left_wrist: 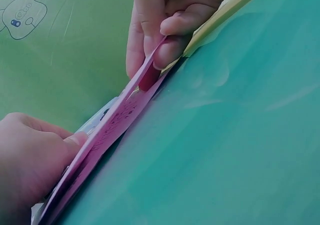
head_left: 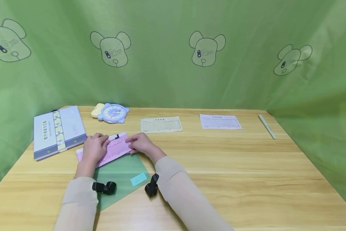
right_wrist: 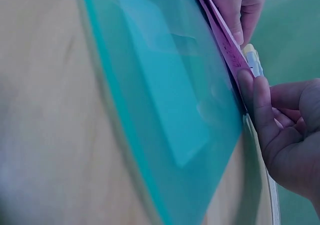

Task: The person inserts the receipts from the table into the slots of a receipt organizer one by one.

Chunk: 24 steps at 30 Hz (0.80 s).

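A pink printed form (head_left: 115, 150), seemingly more than one sheet, stands tilted over the upper part of a green translucent folder (head_left: 121, 179). My left hand (head_left: 94, 148) grips the form near its left part, thumb on the near face in the left wrist view. At the form's right end my right hand (head_left: 141, 143) pinches the paper between thumb and fingers. Just behind the form shows a silver and black clip (head_left: 113, 137). In the right wrist view, the pink sheets (right_wrist: 227, 47) part slightly along their lower edge. A light blue label (head_left: 138, 179) lies on the folder.
A thick blue-grey binder (head_left: 50, 128) lies left of my hands. Behind them sits a blue round clock (head_left: 114, 113). Further right are a pale yellow form (head_left: 160, 124), a pale pink-white form (head_left: 220, 122) and a light green pen (head_left: 267, 126). A green curtain (head_left: 161, 86) encloses the table.
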Tool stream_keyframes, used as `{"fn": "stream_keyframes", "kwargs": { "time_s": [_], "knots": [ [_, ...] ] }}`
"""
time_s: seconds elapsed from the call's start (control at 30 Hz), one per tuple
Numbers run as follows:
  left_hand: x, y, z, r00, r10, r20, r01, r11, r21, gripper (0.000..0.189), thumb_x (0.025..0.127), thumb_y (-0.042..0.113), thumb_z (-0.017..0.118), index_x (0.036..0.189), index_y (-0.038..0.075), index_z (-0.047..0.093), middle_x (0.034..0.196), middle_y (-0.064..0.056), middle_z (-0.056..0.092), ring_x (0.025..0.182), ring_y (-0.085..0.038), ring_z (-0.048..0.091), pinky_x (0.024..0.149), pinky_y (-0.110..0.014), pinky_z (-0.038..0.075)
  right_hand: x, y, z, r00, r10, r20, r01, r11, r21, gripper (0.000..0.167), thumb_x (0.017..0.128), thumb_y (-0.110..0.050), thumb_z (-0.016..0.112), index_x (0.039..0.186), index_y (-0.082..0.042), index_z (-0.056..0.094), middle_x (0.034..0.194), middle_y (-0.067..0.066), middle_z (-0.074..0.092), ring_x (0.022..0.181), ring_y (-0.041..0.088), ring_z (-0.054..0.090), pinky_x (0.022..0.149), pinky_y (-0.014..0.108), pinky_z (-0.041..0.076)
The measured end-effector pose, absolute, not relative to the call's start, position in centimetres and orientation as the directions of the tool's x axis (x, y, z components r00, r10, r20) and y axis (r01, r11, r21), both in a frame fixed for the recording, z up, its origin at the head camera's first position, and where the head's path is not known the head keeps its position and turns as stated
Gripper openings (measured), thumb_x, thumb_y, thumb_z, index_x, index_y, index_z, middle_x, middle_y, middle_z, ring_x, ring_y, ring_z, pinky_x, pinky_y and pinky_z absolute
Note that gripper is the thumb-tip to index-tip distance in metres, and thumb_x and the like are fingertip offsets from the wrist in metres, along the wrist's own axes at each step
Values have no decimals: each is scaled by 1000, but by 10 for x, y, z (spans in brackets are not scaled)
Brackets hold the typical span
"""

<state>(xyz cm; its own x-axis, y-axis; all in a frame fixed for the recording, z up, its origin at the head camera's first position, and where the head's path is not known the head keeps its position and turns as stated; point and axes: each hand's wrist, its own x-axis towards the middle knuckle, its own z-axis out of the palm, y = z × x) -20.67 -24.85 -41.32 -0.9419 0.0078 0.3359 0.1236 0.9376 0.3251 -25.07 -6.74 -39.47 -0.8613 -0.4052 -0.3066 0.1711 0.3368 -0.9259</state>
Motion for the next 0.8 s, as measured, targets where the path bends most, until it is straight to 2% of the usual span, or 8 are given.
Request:
{"fn": "stream_keyframes", "kwargs": {
  "time_s": [0.4, 0.8],
  "knots": [
    [-207, -248, -413, -942, -1, 337, 120, 934, 338, 25, 84, 12, 53, 103, -3, 60, 101, -23, 53, 90, -41, 45, 82, -49, 31, -255, -74, -392, -876, -362, -318, 204, 320, -925, 28, 74, 13, 55, 97, 0, 64, 86, 11, 58, 52, 19, 56, 51, 26, 49],
    [-207, -248, -415, -942, 6, 335, 125, 933, 337, 27, 83, 13, 54, 105, -2, 58, 100, -24, 52, 89, -40, 44, 81, -50, 31, -256, -76, -394, -880, -358, -312, 205, 307, -929, 29, 76, 12, 53, 99, -2, 63, 79, 9, 56, 53, 17, 54, 51, 25, 49]
  ]
}}
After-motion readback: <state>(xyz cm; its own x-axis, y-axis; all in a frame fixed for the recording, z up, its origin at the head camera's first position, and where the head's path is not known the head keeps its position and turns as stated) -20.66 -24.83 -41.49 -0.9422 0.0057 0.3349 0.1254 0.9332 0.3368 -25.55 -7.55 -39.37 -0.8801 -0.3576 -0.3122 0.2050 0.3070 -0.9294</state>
